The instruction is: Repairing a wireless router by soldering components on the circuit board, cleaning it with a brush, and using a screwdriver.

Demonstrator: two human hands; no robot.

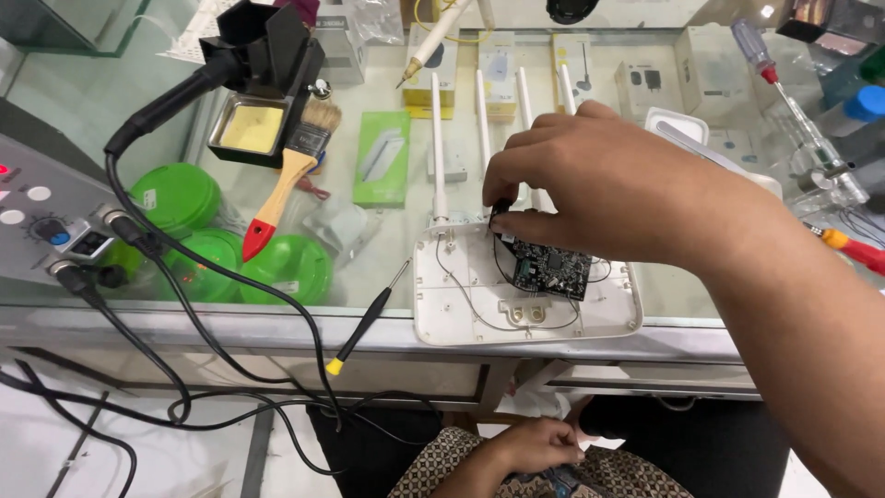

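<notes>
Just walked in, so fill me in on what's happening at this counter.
A person is working on an opened white router shell lying on a glass counter. The right hand pinches at the edge of the dark circuit board inside it, near the antennas. The left hand rests down in the lap, off the counter. A small screwdriver and a brush lie to the left.
</notes>
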